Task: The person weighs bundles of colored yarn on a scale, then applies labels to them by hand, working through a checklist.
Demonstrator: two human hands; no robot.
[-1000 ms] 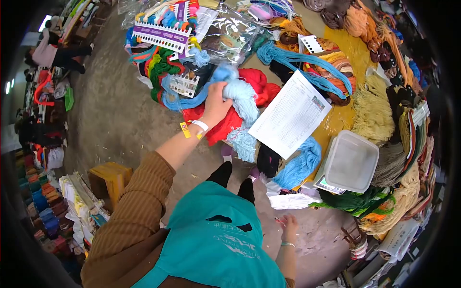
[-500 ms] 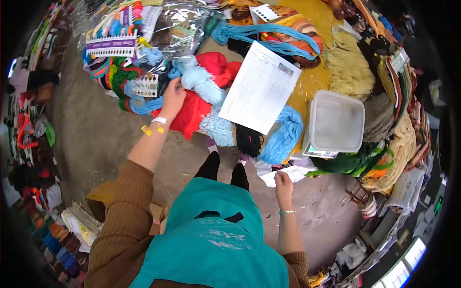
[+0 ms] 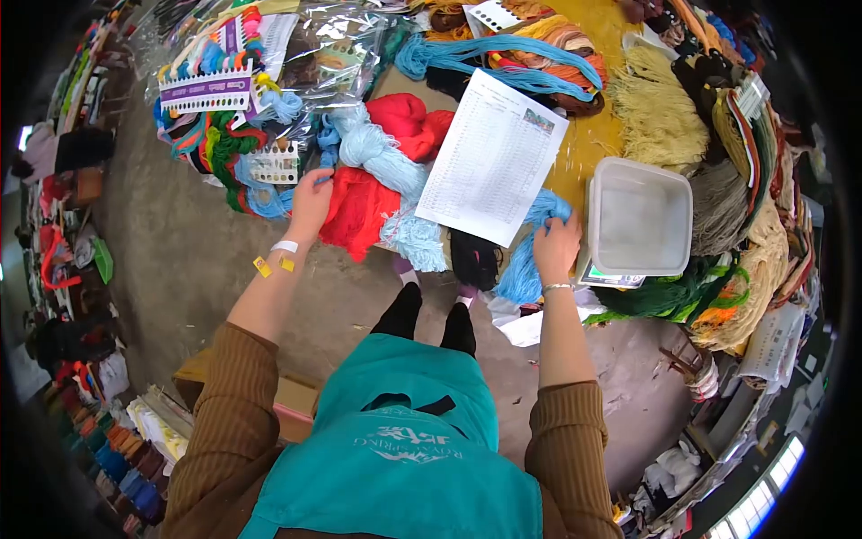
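My left hand [image 3: 310, 205] is at the left edge of the red yarn [image 3: 359, 211], fingers closed on a bit of blue thread [image 3: 322, 181]. Just above and right of it lies a pale blue skein [image 3: 368, 144], with more red yarn [image 3: 409, 126] behind. My right hand [image 3: 558, 247] rests on a blue yarn skein [image 3: 521, 271], its fingers curled over the strands. Between my hands, a printed sheet [image 3: 492, 157] with a small picture covers part of the yarn. Black yarn [image 3: 474, 260] shows below the sheet.
A clear plastic tub [image 3: 640, 216] stands right of my right hand. Thread sample cards [image 3: 206, 90] and plastic bags [image 3: 332, 54] lie at the upper left. Cream yarn [image 3: 660, 108] and green yarn [image 3: 669, 301] lie at the right. A cardboard box [image 3: 294, 395] is on the floor.
My right hand has moved up from below the table edge onto the blue skein. My left hand has shifted slightly down and left, and now blue thread shows at its fingertips.
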